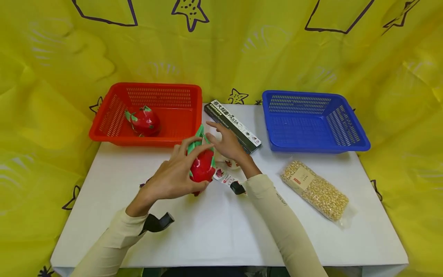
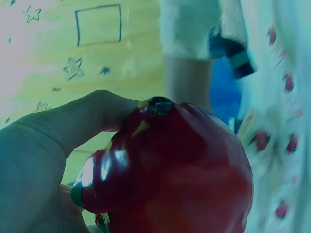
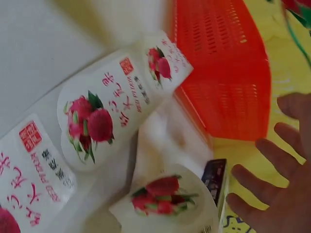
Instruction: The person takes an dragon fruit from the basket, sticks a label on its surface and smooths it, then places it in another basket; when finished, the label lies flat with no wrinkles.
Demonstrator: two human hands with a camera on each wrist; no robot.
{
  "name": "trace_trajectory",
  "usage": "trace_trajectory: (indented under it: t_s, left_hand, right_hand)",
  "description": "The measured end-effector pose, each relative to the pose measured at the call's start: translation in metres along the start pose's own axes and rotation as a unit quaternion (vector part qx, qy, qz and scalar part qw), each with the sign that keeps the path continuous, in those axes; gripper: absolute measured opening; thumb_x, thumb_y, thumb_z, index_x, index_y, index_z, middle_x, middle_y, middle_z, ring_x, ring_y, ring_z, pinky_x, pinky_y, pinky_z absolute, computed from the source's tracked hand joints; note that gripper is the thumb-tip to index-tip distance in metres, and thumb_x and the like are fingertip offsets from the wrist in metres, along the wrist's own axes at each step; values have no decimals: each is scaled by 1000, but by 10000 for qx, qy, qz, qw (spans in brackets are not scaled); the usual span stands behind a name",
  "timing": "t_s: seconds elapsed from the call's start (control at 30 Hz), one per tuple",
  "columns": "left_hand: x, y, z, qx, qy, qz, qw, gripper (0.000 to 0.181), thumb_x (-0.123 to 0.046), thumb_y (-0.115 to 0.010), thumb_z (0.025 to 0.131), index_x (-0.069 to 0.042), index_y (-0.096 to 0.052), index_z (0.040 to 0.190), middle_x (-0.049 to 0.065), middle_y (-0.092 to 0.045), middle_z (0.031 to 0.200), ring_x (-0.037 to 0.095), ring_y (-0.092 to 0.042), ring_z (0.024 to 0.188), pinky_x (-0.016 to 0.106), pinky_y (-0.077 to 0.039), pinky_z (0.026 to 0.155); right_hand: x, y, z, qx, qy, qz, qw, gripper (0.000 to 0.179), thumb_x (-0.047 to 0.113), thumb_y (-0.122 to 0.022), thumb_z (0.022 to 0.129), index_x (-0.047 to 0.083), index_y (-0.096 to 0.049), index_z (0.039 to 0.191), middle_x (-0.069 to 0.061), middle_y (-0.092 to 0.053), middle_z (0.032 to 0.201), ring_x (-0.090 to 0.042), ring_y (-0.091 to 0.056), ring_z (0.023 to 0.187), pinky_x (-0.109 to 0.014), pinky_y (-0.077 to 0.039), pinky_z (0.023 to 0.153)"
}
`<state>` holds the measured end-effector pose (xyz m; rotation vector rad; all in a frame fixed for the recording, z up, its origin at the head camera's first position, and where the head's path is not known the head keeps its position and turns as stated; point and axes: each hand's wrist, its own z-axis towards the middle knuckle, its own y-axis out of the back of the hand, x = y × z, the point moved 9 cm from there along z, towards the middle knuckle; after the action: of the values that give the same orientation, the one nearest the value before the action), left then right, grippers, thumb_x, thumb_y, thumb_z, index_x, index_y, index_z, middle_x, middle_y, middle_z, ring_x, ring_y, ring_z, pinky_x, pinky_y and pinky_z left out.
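Observation:
A red dragon fruit (image 1: 202, 166) with green leaf tips is held above the table by my left hand (image 1: 169, 179), thumb below and fingers over its upper side. In the left wrist view the dragon fruit (image 2: 184, 170) shows its dark end close to the camera. My right hand (image 1: 226, 143) is beside the leafy top, fingers spread and apart; I cannot tell whether it touches the leaves. In the right wrist view the right hand (image 3: 282, 194) has nothing in its fingers. Below it lies a strip of dragon fruit labels (image 3: 73, 145), partly hidden in the head view.
At the back left, a red basket (image 1: 178, 121) holds another dragon fruit (image 1: 145, 122). A pasta box (image 1: 235, 125) lies slanted between it and a blue basket (image 1: 297, 132) at the back right. A clear bag of corn kernels (image 1: 322, 194) lies at the right.

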<state>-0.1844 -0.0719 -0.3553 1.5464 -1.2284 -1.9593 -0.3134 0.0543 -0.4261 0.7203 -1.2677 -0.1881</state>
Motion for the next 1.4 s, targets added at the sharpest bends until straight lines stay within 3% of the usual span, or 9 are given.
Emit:
trace_trajectory:
  t_s: [0.1, 0.2, 0.3, 0.4, 0.57, 0.7, 0.97, 1.13, 1.4]
  left_hand:
    - [2, -25, -6, 283, 50, 7, 9996, 95, -31, -92, 77, -32, -46, 159, 6, -27, 168, 36, -41, 138, 55, -63, 77]
    - [13, -47, -6, 528, 198, -21, 9984, 92, -30, -92, 77, -29, -47, 158, 7, -28, 168, 38, -41, 137, 54, -62, 77]
    - [28, -59, 0, 644, 380, 58, 9972, 90, -29, -92, 77, -27, -48, 156, 7, -28, 168, 38, -40, 136, 57, -60, 78]
    - [40, -65, 7, 684, 493, 187, 9963, 89, -28, -91, 77, -25, -49, 155, 9, -29, 167, 39, -40, 136, 60, -58, 79]
    - [50, -68, 15, 714, 686, 187, 9949, 92, -30, -91, 78, -20, -46, 157, 12, -26, 169, 40, -40, 136, 64, -58, 85]
    - [53, -72, 16, 753, 788, 16, 9940, 94, -34, -91, 78, -21, -44, 158, 10, -20, 173, 39, -34, 144, 68, -56, 92]
    - [64, -71, 10, 670, 611, -805, 9926, 89, -40, -84, 87, -26, -38, 161, 8, -7, 177, 40, -31, 150, 66, -56, 96]
    - [69, -63, 8, 704, 313, -1508, 9856, 81, -26, -79, 94, -20, -37, 163, 12, -13, 175, 44, -30, 152, 64, -54, 102]
    - [68, -61, 5, 794, 163, -1695, 9822, 77, -29, -75, 97, -18, -37, 163, 16, -22, 171, 45, -31, 150, 65, -53, 104]
  right_hand:
    - [3, 22, -11, -763, 254, 83, 9967, 36, 19, -61, 108, 8, -66, 143, -14, -69, 140, -34, -65, 125, -55, -51, 108]
    - [11, 38, -27, -1204, 524, 168, 9912, 26, 12, -63, 107, 4, -73, 129, -14, -76, 119, -30, -71, 103, -48, -58, 93]
    - [18, 42, -45, -1163, 714, 121, 9906, 20, 12, -65, 105, 4, -76, 119, -11, -78, 105, -23, -71, 90, -39, -59, 80]
    - [19, 34, -65, -751, 757, -34, 9943, 16, 12, -68, 104, 3, -77, 114, -6, -78, 98, -18, -70, 83, -31, -58, 73]
    - [0, 10, -98, 140, 515, -697, 9961, 15, 12, -70, 102, 5, -78, 111, 1, -75, 90, -10, -64, 74, -27, -54, 66]
    - [-18, -4, -116, 430, 236, -1514, 9873, 16, 13, -72, 99, 9, -78, 114, 4, -71, 91, -9, -62, 76, -29, -54, 68]
    - [-33, -23, -132, 594, 348, -2903, 9544, 34, 18, -79, 96, 12, -76, 129, -6, -66, 105, -19, -65, 82, -36, -55, 61]
    - [-33, -18, -130, 379, 323, -2966, 9537, 26, 18, -81, 94, 14, -76, 119, -3, -65, 104, -17, -66, 86, -36, -54, 60]
    - [-30, -14, -125, 275, 551, -3110, 9484, 28, 17, -80, 94, 14, -75, 122, -5, -66, 114, -22, -66, 101, -41, -56, 60]
